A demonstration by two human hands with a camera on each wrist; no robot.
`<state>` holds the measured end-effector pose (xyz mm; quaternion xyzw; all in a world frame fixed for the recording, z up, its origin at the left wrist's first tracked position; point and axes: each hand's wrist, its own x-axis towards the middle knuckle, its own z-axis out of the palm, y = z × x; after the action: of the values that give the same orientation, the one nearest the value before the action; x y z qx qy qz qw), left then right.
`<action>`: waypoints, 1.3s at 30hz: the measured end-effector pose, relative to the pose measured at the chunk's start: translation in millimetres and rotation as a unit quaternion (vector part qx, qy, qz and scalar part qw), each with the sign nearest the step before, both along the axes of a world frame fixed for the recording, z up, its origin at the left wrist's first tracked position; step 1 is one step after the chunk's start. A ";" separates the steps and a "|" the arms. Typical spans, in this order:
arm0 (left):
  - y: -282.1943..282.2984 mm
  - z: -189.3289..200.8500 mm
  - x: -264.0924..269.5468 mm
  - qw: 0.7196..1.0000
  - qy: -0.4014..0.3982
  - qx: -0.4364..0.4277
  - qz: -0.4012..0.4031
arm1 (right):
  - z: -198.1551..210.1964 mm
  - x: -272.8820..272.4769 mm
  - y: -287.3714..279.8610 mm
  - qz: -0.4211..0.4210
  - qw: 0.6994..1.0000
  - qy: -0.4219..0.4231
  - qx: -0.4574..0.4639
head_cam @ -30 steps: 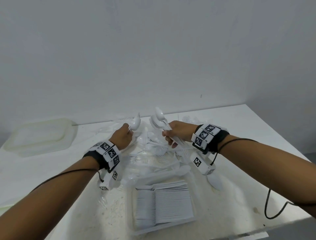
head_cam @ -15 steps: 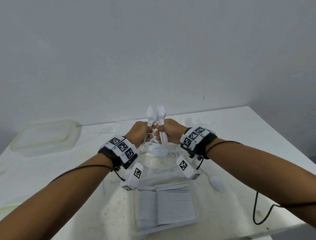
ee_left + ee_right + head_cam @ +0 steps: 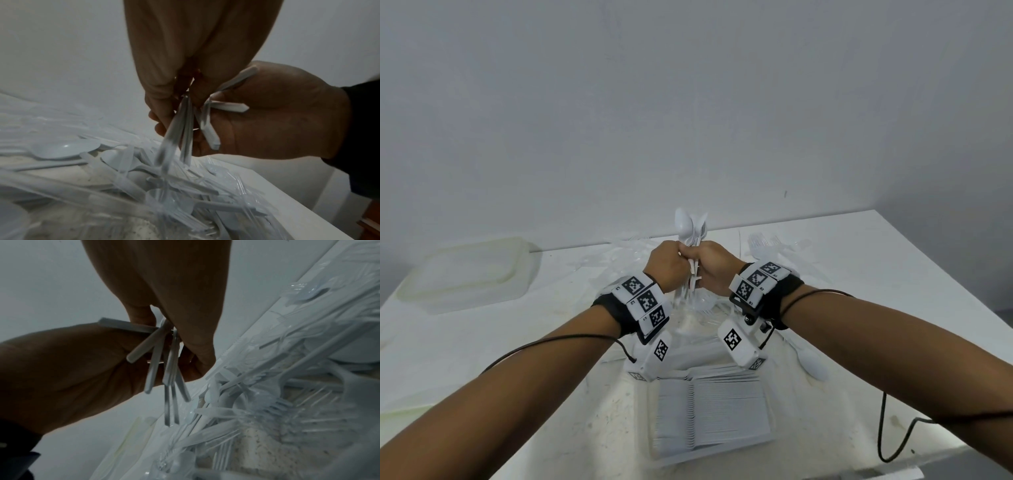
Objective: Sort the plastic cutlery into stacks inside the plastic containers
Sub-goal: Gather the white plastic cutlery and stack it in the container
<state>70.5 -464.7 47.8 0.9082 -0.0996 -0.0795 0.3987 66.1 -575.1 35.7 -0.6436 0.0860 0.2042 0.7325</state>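
In the head view my left hand (image 3: 670, 263) and right hand (image 3: 714, 266) are pressed together above the middle of the table. Both grip one bundle of white plastic spoons (image 3: 690, 228) held upright, bowls on top. The wrist views show the spoon handles (image 3: 177, 128) (image 3: 170, 369) hanging below the curled fingers (image 3: 164, 97) (image 3: 197, 363) of the two hands, splayed unevenly. Under the hands lies a loose pile of white and clear cutlery (image 3: 698, 308) (image 3: 144, 178) (image 3: 267, 402). A clear plastic container (image 3: 767, 442) near the front edge holds a neat stack of white cutlery (image 3: 709, 411).
A cloudy plastic container (image 3: 469, 270) sits upside down at the back left. A single white spoon (image 3: 813, 363) lies right of my right wrist. More clear forks (image 3: 767, 243) lie at the back right. A black cable (image 3: 883, 428) trails over the front right of the table.
The hands, apart a second ago with spoons in each, have come together. The left hand's spoon now sits with the right hand's spoons in one upright bundle.
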 end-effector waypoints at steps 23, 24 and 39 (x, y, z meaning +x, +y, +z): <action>28.6 13.8 6.4 0.936 0.139 -0.320 0.042 | 5.5 -16.9 -12.5 0.105 0.990 -0.092 0.004; 25.9 15.0 5.1 0.935 0.131 -0.326 0.057 | 5.7 -18.4 -11.7 0.108 0.991 -0.085 0.005; 20.8 7.0 6.6 0.928 0.127 -0.328 0.120 | 10.0 -19.6 -13.6 0.080 0.994 -0.026 0.064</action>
<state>77.1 -444.0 54.8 0.7144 0.0411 -0.1083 0.6901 46.6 -588.7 45.7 -0.6050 0.0016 0.2506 0.7557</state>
